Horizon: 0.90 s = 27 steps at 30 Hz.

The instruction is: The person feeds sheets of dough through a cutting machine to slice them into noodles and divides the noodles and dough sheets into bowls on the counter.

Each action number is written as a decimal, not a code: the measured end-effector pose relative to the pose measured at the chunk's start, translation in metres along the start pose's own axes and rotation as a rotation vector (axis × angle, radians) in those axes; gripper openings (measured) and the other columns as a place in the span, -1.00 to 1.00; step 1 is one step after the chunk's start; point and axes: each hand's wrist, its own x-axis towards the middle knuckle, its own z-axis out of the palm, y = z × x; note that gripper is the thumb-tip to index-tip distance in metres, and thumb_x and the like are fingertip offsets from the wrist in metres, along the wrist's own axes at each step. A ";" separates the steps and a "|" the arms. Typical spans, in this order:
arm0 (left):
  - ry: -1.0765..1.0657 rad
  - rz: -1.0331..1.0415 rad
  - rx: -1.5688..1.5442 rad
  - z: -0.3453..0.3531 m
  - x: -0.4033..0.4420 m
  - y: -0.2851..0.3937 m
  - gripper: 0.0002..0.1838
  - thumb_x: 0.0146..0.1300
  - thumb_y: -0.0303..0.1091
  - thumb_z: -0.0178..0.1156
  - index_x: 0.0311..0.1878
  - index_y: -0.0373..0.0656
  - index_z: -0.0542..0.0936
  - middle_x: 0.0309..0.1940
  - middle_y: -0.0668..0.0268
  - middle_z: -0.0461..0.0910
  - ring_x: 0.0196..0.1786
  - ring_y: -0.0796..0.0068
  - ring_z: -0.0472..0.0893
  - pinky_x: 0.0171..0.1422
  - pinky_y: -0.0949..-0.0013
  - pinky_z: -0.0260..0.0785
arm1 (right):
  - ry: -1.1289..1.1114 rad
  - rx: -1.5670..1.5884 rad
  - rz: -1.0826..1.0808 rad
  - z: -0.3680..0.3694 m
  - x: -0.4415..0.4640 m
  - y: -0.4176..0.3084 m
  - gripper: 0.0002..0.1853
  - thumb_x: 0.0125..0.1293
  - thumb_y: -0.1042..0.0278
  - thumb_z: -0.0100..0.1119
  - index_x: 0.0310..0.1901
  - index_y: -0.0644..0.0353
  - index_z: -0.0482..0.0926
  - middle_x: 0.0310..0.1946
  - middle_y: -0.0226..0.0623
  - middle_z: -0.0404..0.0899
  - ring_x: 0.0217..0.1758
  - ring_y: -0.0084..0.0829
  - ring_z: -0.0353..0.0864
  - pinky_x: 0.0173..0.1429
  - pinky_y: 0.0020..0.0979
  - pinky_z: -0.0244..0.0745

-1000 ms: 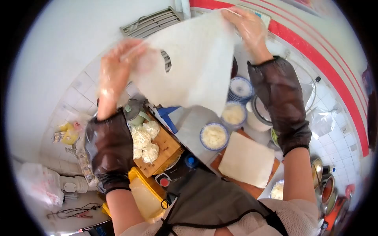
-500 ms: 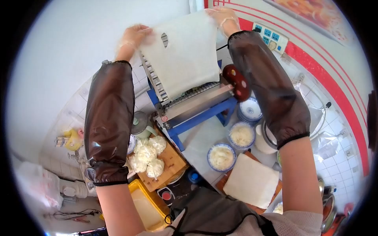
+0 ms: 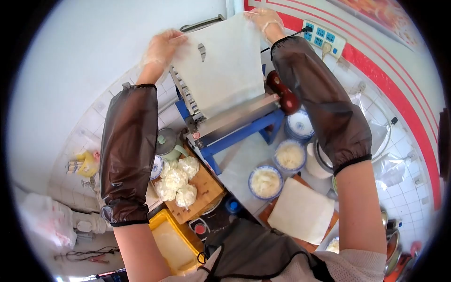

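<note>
A thin white dough sheet (image 3: 225,61) with a small oval hole near its left side hangs between my hands. Its lower edge meets the rollers of a metal machine (image 3: 239,115) on a blue frame. My left hand (image 3: 163,49), in a clear plastic glove, pinches the sheet's upper left corner. The upper right corner is pinched in my right hand (image 3: 267,22), gloved too. Dark sleeve covers wrap both forearms. A stack of cut white sheets (image 3: 303,211) lies on a wooden board at the lower right.
Bowls of white shreds (image 3: 265,182) stand beside the machine, near stacked plates (image 3: 299,123). Bagged portions (image 3: 176,181) rest on a cutting board (image 3: 206,190). Below is a yellow tub (image 3: 164,216). A power strip (image 3: 324,38) is on the wall.
My hands first moved up and forward with the sheet, uncovering the machine, and the sheet's lower edge came down onto its rollers. Since then the sheet has dropped slightly further.
</note>
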 end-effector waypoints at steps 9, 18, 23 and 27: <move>0.001 -0.002 -0.092 0.006 -0.018 0.000 -0.86 0.23 -0.36 0.13 -0.24 -0.23 0.55 -0.41 0.31 0.64 -0.45 0.56 0.62 -0.44 0.53 0.43 | -0.024 -0.090 -0.107 -0.003 -0.006 0.006 -0.59 0.17 -0.04 0.15 -0.15 0.15 0.62 -0.20 -0.29 0.62 -0.13 -0.34 0.55 0.06 -0.37 0.35; -0.002 -0.052 -0.137 0.021 -0.030 -0.009 -0.84 0.23 -0.32 0.14 -0.26 -0.21 0.57 -0.40 0.32 0.65 -0.43 0.61 0.61 -0.38 0.57 0.39 | -0.081 -0.006 -0.123 -0.003 -0.014 0.024 -0.58 0.17 0.00 0.17 -0.14 0.22 0.60 -0.21 -0.21 0.61 -0.14 -0.31 0.56 0.04 -0.38 0.36; 0.037 -0.074 -0.138 0.029 -0.041 -0.010 -0.89 0.21 -0.39 0.15 -0.29 -0.23 0.56 -0.44 0.31 0.65 -0.46 0.59 0.62 -0.43 0.54 0.40 | -0.211 -0.032 -0.029 -0.013 -0.028 0.013 -0.57 0.13 0.01 0.21 -0.18 0.24 0.61 -0.27 -0.20 0.63 -0.21 -0.33 0.58 -0.03 -0.38 0.40; 0.025 -0.064 -0.144 0.036 -0.044 -0.022 -0.89 0.21 -0.39 0.15 -0.31 -0.23 0.56 -0.45 0.31 0.65 -0.46 0.60 0.61 -0.42 0.54 0.40 | -0.260 -0.007 0.061 -0.007 -0.034 0.018 -0.58 0.11 -0.01 0.23 -0.21 0.23 0.62 -0.32 -0.24 0.63 -0.25 -0.37 0.57 -0.08 -0.39 0.41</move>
